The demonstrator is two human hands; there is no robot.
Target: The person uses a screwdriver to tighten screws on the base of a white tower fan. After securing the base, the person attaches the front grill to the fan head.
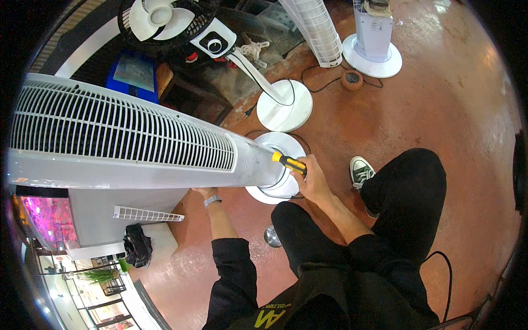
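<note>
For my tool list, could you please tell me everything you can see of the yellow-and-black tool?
The tool shows a thick handle, black with yellow stripes and a rounded yellow end; it looks like plastic or rubber. The right hand grips it near its other end. It slants in the picture, yellow end to the upper left, before the lower part of the fan; whether they touch, I cannot tell. No shaft or tip shows.

You have a screwdriver [291, 164] in 2 colours, yellow and black. Your tower fan [165, 175] is white, its grille [124, 129] a grid pattern. Your trousers [412, 192] are black, the floor [473, 143] reddish-brown.
</note>
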